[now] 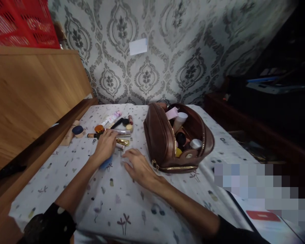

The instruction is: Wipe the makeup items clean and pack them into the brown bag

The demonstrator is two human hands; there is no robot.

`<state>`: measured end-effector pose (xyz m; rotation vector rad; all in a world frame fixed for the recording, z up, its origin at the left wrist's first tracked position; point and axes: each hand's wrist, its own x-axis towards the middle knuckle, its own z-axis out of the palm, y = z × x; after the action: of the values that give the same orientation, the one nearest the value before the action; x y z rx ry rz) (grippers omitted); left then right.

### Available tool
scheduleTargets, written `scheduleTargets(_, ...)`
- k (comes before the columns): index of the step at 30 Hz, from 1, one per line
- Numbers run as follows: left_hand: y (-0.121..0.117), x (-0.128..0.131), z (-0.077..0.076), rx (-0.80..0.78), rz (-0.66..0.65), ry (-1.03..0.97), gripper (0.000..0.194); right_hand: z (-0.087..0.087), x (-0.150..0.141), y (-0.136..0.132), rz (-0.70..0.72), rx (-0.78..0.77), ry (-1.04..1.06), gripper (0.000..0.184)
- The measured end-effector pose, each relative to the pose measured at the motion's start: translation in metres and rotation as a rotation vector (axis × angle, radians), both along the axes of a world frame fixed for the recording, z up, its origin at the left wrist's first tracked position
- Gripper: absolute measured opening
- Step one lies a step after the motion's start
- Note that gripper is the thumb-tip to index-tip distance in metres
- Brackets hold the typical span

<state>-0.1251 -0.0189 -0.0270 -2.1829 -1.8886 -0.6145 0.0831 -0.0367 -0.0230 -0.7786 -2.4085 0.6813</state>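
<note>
My left hand (106, 144) lies palm down over a cluster of cosmetics, its fingertips hidden among them. Beneath its palm shows a blurred blue item (105, 163). Around the fingers are a silver tube (123, 133), a gold-coloured tube (123, 142), an orange-lidded jar (99, 128) and a dark-capped stick (91, 135). To its right, my right hand (139, 169) hovers low over the cloth, fingers curved and thumb apart, with no object clearly visible in it. An unzipped brown cosmetics bag (156, 135) stands beyond the right hand, holding several tubes and jars.
A pink-and-white tube (114, 117) and a black-handled brush (117, 123) lie farther back. At left, a navy-capped jar (77, 131) rests by a beige tube (69, 135). A wooden panel (35, 78) borders the left; a screen device (264, 213) sits at lower right.
</note>
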Motion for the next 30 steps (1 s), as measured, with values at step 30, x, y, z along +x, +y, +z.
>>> scheduleTargets(30,0.017,-0.012,-0.004,-0.392,-0.385,-0.323,0.023,-0.078,-0.012,0.035,-0.181,-0.081,0.354,0.051)
